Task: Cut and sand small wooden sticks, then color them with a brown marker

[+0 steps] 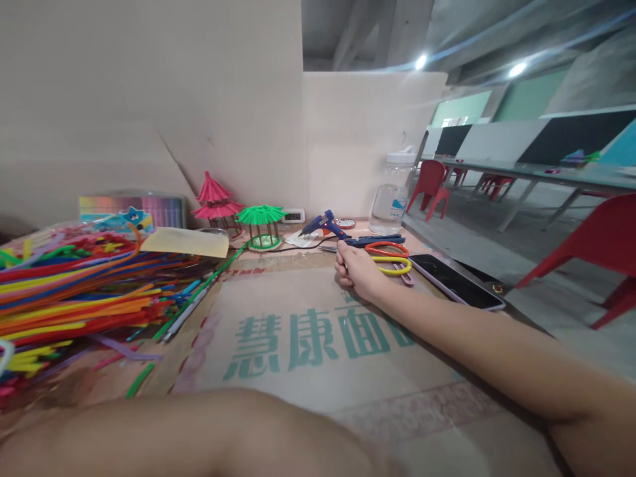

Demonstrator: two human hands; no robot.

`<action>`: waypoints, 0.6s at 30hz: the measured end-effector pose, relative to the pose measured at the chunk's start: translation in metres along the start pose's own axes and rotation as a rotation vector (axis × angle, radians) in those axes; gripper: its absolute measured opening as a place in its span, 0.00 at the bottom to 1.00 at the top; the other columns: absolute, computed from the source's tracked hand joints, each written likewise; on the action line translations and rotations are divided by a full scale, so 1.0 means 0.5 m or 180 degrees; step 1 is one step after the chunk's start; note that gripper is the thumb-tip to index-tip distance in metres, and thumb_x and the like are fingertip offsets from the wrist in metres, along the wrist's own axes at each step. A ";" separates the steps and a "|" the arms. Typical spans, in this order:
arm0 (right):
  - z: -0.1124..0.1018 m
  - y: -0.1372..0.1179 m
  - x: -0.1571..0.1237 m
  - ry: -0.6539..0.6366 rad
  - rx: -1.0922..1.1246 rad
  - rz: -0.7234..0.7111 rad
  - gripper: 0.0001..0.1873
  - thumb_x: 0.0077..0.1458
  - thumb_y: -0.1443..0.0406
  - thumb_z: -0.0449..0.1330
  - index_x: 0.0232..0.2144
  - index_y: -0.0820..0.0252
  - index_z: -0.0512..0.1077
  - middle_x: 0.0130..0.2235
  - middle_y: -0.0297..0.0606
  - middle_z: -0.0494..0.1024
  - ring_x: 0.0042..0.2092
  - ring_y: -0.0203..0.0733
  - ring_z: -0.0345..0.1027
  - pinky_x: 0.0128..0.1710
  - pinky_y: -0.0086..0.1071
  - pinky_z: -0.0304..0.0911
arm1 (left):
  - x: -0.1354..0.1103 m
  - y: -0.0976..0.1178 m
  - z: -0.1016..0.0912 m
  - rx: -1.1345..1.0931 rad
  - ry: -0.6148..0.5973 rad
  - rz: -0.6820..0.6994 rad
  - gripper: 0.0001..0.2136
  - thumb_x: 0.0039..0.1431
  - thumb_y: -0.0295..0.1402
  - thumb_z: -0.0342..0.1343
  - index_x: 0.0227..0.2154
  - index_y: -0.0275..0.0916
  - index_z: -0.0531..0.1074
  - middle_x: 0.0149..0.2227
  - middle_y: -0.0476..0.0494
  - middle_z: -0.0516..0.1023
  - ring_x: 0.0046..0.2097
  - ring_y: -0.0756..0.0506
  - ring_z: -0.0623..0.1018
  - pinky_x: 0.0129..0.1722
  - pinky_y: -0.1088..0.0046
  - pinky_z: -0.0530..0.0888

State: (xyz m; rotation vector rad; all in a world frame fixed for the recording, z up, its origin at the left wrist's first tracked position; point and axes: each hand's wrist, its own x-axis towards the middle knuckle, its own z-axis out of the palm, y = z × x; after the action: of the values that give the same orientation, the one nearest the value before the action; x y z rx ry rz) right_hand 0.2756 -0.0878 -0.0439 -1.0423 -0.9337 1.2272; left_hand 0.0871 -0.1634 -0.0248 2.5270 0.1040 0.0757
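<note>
Red chairs (596, 242), grey floor (489, 248), ceiling lights (421, 61)

Catalogued from where I stand. Model pavilions, two: one pink pavilion (217, 197), one green pavilion (261, 216). Glue gun (325, 224), one. Bottle (390, 202), one. Phone (458, 281), one. Looped handles (395, 272), two: one red-orange, one yellow. Marker case (166, 211), one. Right hand (358, 270), one. Lit ceiling lights (421, 62), two. Red chairs (609, 232), at least four. Fuzzy stems (74, 285), too many to count.
</note>
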 end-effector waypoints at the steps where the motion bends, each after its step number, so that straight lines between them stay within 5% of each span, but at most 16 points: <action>1: -0.001 0.000 0.000 0.0012 0.0013 -0.0011 0.27 0.58 0.45 0.62 0.22 0.57 0.59 0.15 0.24 0.59 0.15 0.26 0.44 0.13 0.20 0.41 | 0.000 -0.010 -0.007 -0.0051 0.0003 0.0020 0.21 0.57 0.52 0.60 0.50 0.51 0.78 0.55 0.46 0.79 0.60 0.37 0.74 0.54 0.65 0.76; 3: -0.003 0.000 0.001 0.0056 0.0042 -0.0046 0.27 0.59 0.45 0.61 0.23 0.57 0.59 0.15 0.23 0.59 0.15 0.26 0.43 0.13 0.20 0.41 | 0.001 -0.032 -0.033 -0.0038 0.0361 -0.0252 0.20 0.68 0.46 0.48 0.54 0.44 0.75 0.56 0.41 0.78 0.59 0.39 0.75 0.57 0.63 0.73; 4: -0.005 0.000 0.002 0.0085 0.0055 -0.0063 0.26 0.59 0.46 0.61 0.23 0.56 0.59 0.15 0.23 0.59 0.15 0.26 0.43 0.13 0.20 0.41 | 0.003 -0.040 -0.045 0.0016 0.0879 -0.0662 0.20 0.69 0.43 0.44 0.53 0.41 0.75 0.54 0.39 0.79 0.56 0.40 0.77 0.57 0.62 0.73; 6: -0.008 -0.001 0.005 0.0143 0.0076 -0.0085 0.26 0.60 0.46 0.60 0.23 0.56 0.58 0.15 0.23 0.58 0.15 0.26 0.42 0.13 0.20 0.41 | 0.006 -0.045 -0.055 0.0318 0.1416 -0.1176 0.24 0.67 0.42 0.47 0.60 0.34 0.69 0.62 0.30 0.72 0.62 0.35 0.71 0.61 0.52 0.68; 7: -0.009 -0.001 0.007 0.0163 0.0082 -0.0084 0.26 0.60 0.46 0.61 0.23 0.56 0.58 0.15 0.23 0.58 0.15 0.26 0.42 0.13 0.20 0.41 | 0.007 -0.038 -0.050 0.0338 0.1310 -0.1143 0.27 0.64 0.43 0.51 0.61 0.34 0.68 0.63 0.28 0.70 0.63 0.32 0.70 0.60 0.50 0.69; 9: -0.011 0.000 0.010 0.0182 0.0090 -0.0063 0.26 0.59 0.46 0.62 0.23 0.56 0.58 0.15 0.23 0.59 0.15 0.26 0.43 0.13 0.20 0.41 | 0.008 -0.014 -0.026 0.0279 0.0430 -0.0522 0.34 0.57 0.49 0.60 0.63 0.38 0.67 0.64 0.30 0.69 0.64 0.28 0.69 0.58 0.50 0.71; 11: -0.011 0.002 0.010 0.0185 0.0102 -0.0033 0.26 0.58 0.46 0.63 0.23 0.56 0.59 0.15 0.24 0.59 0.15 0.26 0.43 0.13 0.20 0.41 | 0.010 0.012 -0.003 0.0128 0.0102 -0.0213 0.24 0.55 0.52 0.62 0.51 0.48 0.77 0.54 0.45 0.80 0.58 0.34 0.76 0.49 0.65 0.77; 14: -0.010 0.003 0.008 0.0195 0.0142 0.0017 0.25 0.58 0.46 0.63 0.24 0.56 0.60 0.14 0.23 0.59 0.14 0.26 0.43 0.13 0.21 0.40 | 0.009 0.030 0.005 -0.0174 0.0639 -0.0568 0.20 0.69 0.46 0.46 0.53 0.43 0.76 0.53 0.41 0.80 0.55 0.38 0.78 0.53 0.63 0.76; 16: -0.008 0.000 0.006 0.0196 0.0188 0.0080 0.24 0.60 0.48 0.62 0.24 0.56 0.61 0.14 0.22 0.58 0.14 0.26 0.41 0.13 0.21 0.39 | -0.002 0.035 0.001 0.0019 0.1124 -0.0842 0.26 0.60 0.48 0.57 0.57 0.39 0.73 0.60 0.33 0.74 0.61 0.33 0.73 0.58 0.55 0.72; 18: -0.006 -0.008 0.003 0.0187 0.0270 0.0171 0.22 0.62 0.50 0.60 0.25 0.56 0.61 0.14 0.21 0.56 0.14 0.26 0.40 0.13 0.21 0.38 | -0.018 0.043 -0.004 -0.0345 0.0751 -0.0594 0.24 0.52 0.50 0.64 0.50 0.44 0.79 0.57 0.39 0.77 0.59 0.34 0.75 0.53 0.60 0.76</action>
State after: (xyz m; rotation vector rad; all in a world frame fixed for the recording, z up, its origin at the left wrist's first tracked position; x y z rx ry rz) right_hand 0.2797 -0.0870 -0.0411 -1.0361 -0.8062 1.2630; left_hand 0.0790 -0.1805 -0.0112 2.3795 0.4179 0.2963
